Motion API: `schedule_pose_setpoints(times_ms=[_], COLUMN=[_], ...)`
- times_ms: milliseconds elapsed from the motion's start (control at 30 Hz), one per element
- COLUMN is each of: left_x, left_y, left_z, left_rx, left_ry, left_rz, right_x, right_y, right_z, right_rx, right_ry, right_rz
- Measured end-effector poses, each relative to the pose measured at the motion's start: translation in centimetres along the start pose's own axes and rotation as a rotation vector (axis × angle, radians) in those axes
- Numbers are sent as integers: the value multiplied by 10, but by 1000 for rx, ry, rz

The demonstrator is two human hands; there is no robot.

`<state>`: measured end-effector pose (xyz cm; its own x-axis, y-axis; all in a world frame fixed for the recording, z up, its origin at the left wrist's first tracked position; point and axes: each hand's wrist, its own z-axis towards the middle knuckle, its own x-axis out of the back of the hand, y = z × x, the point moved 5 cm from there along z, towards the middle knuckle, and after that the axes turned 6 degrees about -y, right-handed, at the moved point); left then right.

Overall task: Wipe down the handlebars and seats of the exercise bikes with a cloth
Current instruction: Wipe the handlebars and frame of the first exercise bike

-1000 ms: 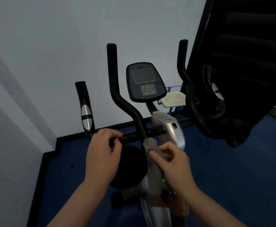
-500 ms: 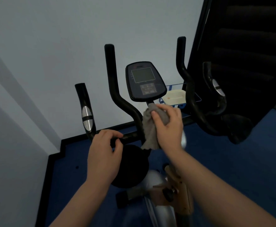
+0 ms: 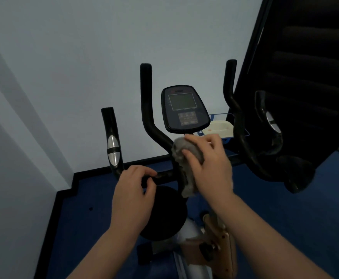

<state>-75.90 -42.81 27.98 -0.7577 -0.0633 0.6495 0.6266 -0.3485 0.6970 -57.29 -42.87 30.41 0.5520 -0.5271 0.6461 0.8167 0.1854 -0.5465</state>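
Currently my right hand (image 3: 211, 166) grips the grey cloth (image 3: 186, 158), fingers and thumb curled round it, and presses it against the centre of the bike where the console stem meets the handlebars (image 3: 164, 176). A tail of the cloth hangs below my palm, in front of the stem. My left hand (image 3: 133, 190) grips the horizontal handlebar section just left of the cloth, fingers wrapped over the top of the tube, thumb beneath.

From that bar, one black upright grip (image 3: 112, 137) with a silver sensor plate rises to the left of my left hand. A taller black bar (image 3: 146, 101) bends upward between that grip and the console (image 3: 184, 109), which sits just above the cloth, its screen dark. Two matching bars stand on the right side, the outer one (image 3: 269, 121) also bearing a silver plate.

Behind the console, a blue wire basket (image 3: 225, 117) holds a pale tray (image 3: 219, 127). Below my hands, a round black disc (image 3: 164, 214) and the silver bike frame (image 3: 190, 228) stand on the blue floor (image 3: 84, 228). A pale wall (image 3: 84, 57) fills the background.
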Motion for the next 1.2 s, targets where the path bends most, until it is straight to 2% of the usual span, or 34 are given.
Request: schedule_pose_setpoints(times_ms=[100, 233, 300, 367, 467, 600, 700, 767, 900, 1000, 1200], left_x=[0, 0, 0, 0, -1, 0, -1, -3, -9, -23, -36], left_y=[1, -1, -1, -1, -1, -1, 0, 4, 26, 30, 29], left_z=[0, -1, -1, 0, 1, -1, 0, 5, 21, 26, 25], left_rx=[-3, 8, 4, 1, 5, -1, -48, -86, -132, -140, -131], left_ry=[-10, -8, -4, -7, -21, -24, -51, -91, -105, -127, -155], left_rz=[6, 3, -6, -7, 3, 9, 80, 168, 213, 302, 413], right_x=[-26, -28, -18, -10, -11, -30, -13, 10, 52, 29, -7], right_y=[2, 20, 23, 21, 13, 9, 17, 25, 54, 68, 68], right_z=[-13, -57, -56, -36, -9, -53, -76, -71, -48, -47, -17], right_rx=[-15, -58, -58, -45, -65, -95, -130, -84, -99, -145, -126], right_ry=[-151, -120, -223, -292, -220, -158, -219, -248, 3, -10, -30], right_rz=[51, 221, 284, 248, 235, 273, 366, 287, 44, -60, -91])
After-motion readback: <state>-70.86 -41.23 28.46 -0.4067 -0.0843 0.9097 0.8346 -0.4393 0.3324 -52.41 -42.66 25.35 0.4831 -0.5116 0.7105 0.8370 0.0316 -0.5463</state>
